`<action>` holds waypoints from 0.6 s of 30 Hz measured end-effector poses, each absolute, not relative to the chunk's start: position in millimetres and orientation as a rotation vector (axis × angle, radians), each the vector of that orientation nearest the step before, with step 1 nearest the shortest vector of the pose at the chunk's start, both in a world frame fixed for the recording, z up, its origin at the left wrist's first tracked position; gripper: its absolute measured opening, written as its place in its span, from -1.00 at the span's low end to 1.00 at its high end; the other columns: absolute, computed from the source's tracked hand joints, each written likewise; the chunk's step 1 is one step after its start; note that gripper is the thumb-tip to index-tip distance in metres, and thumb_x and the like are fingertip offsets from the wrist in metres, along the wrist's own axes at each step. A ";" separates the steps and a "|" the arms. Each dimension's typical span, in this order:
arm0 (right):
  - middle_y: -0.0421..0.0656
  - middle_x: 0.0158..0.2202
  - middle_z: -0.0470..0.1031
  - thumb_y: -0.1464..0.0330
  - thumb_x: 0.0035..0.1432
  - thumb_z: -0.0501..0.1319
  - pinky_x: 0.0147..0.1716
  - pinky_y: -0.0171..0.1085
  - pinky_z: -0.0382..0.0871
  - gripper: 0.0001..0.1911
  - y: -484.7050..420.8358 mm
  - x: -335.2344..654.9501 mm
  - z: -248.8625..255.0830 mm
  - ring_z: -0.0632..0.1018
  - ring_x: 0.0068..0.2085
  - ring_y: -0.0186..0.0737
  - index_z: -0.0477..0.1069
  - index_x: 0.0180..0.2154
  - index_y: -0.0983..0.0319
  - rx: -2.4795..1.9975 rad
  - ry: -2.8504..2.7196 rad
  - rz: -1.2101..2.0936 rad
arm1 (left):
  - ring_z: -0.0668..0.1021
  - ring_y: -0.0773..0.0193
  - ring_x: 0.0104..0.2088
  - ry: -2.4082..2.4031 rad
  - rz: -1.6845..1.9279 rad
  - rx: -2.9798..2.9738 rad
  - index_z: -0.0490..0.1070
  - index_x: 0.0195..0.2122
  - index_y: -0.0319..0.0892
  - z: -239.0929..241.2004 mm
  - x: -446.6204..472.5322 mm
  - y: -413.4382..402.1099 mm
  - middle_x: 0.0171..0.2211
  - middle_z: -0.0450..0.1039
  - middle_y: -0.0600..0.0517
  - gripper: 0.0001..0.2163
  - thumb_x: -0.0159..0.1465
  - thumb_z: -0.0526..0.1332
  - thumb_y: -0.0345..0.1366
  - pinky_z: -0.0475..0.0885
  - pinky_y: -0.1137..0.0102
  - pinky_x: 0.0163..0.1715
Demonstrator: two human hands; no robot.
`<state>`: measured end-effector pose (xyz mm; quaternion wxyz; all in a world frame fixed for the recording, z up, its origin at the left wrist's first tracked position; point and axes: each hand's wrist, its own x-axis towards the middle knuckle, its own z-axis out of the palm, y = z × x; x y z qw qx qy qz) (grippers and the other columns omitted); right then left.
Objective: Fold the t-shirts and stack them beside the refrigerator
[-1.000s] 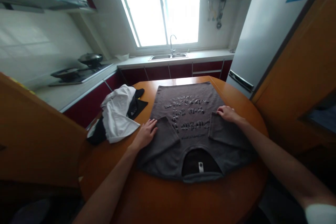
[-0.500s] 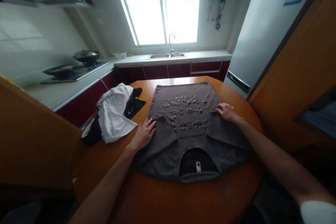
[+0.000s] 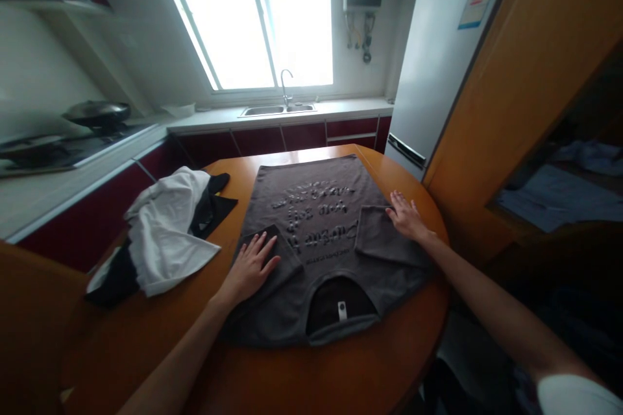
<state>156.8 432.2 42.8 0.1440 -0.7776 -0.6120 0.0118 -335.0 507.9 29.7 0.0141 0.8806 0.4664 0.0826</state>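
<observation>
A dark grey T-shirt (image 3: 316,233) with pale lettering lies flat on the round wooden table (image 3: 302,369), collar toward me, both sleeves folded inward. My left hand (image 3: 252,264) rests flat on the left folded sleeve, fingers spread. Over on the shirt's other side, my right hand (image 3: 405,217) lies flat at the outer edge of the right folded sleeve, fingers stretched out. Neither hand grips anything.
A heap of white and black clothes (image 3: 165,230) sits at the table's left. Behind are a counter with a sink (image 3: 280,109), a stove with a pan (image 3: 95,113), and a bright window. A grey fridge (image 3: 438,71) and wooden cabinet stand right.
The camera has swung to the right, shifting everything left in view. My left hand slid from the sleeve's outer edge onto the folded sleeve. My right hand stays at the right sleeve.
</observation>
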 end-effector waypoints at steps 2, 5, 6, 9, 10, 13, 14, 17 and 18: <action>0.02 0.49 -0.16 0.08 0.43 -0.23 0.40 0.13 -0.19 -0.27 434.5 146.7 44.8 -0.06 0.48 -0.05 -0.12 0.45 0.35 -2.223 -1.792 0.020 | 0.04 -0.07 0.44 1.457 0.229 2.759 0.16 0.41 -0.08 29.5 -335.8 508.4 0.44 -0.01 -0.13 -0.43 0.44 -0.01 0.04 0.05 -0.07 0.35; 0.03 0.49 -0.16 0.00 0.42 -0.23 0.40 0.13 -0.22 -0.21 436.3 129.9 42.3 -0.07 0.48 -0.05 -0.12 0.45 0.38 -2.234 -1.921 0.123 | 0.05 -0.08 0.44 1.472 0.193 2.784 0.16 0.41 -0.08 28.7 -336.4 509.4 0.45 -0.03 -0.13 -0.42 0.43 0.00 0.05 0.05 -0.06 0.35; 0.03 0.49 -0.17 -0.02 0.41 -0.24 0.40 0.14 -0.24 -0.19 436.4 125.2 41.6 -0.08 0.48 -0.05 -0.12 0.45 0.38 -2.246 -1.946 0.151 | 0.05 -0.08 0.44 1.474 0.193 2.791 0.16 0.41 -0.07 28.1 -336.7 510.2 0.45 -0.04 -0.13 -0.42 0.43 0.00 0.05 0.06 -0.06 0.35; 0.05 0.49 -0.20 -0.05 0.40 -0.27 0.40 0.15 -0.31 -0.15 435.0 113.9 44.5 -0.11 0.48 -0.03 -0.13 0.44 0.41 -2.269 -1.918 0.124 | 0.06 -0.09 0.44 1.469 0.196 2.804 0.16 0.41 -0.08 26.0 -338.0 513.5 0.45 -0.04 -0.12 -0.42 0.43 -0.01 0.05 0.07 -0.06 0.34; 0.05 0.49 -0.21 -0.06 0.40 -0.29 0.40 0.15 -0.32 -0.14 434.2 110.2 46.9 -0.12 0.48 -0.02 -0.13 0.44 0.43 -2.260 -1.897 0.093 | 0.06 -0.09 0.43 1.465 0.190 2.803 0.16 0.41 -0.09 25.4 -338.4 514.9 0.45 -0.04 -0.13 -0.41 0.43 -0.02 0.05 0.08 -0.06 0.34; 0.05 0.49 -0.23 -0.09 0.39 -0.30 0.40 0.12 -0.30 -0.12 432.3 96.4 52.1 -0.14 0.48 -0.02 -0.13 0.44 0.42 -2.197 -1.875 0.047 | 0.07 -0.10 0.43 1.469 0.179 2.796 0.16 0.41 -0.11 23.4 -339.8 518.7 0.45 -0.04 -0.15 -0.40 0.42 -0.03 0.06 0.09 -0.06 0.34; 0.05 0.49 -0.23 -0.09 0.38 -0.30 0.40 0.11 -0.29 -0.12 432.2 91.5 52.0 -0.13 0.48 -0.02 -0.13 0.45 0.42 -2.182 -1.881 0.061 | 0.07 -0.10 0.43 1.472 0.180 2.796 0.17 0.41 -0.11 22.7 -340.2 519.8 0.45 -0.03 -0.15 -0.40 0.42 -0.02 0.06 0.09 -0.07 0.33; 0.07 0.49 -0.20 -0.08 0.39 -0.26 0.40 0.12 -0.26 -0.14 433.4 80.5 47.2 -0.12 0.48 -0.01 -0.07 0.44 0.40 -2.208 -1.895 0.143 | 0.07 -0.10 0.43 1.478 0.191 2.802 0.17 0.40 -0.10 21.3 -340.8 521.6 0.45 -0.02 -0.14 -0.39 0.41 -0.02 0.06 0.09 -0.07 0.33; 0.08 0.49 -0.18 -0.08 0.39 -0.24 0.40 0.12 -0.25 -0.15 434.1 78.5 45.5 -0.11 0.48 -0.01 -0.05 0.43 0.39 -2.227 -1.897 0.173 | 0.07 -0.10 0.43 1.475 0.191 2.804 0.17 0.41 -0.11 21.2 -340.9 521.8 0.45 -0.03 -0.14 -0.39 0.41 -0.02 0.06 0.09 -0.07 0.33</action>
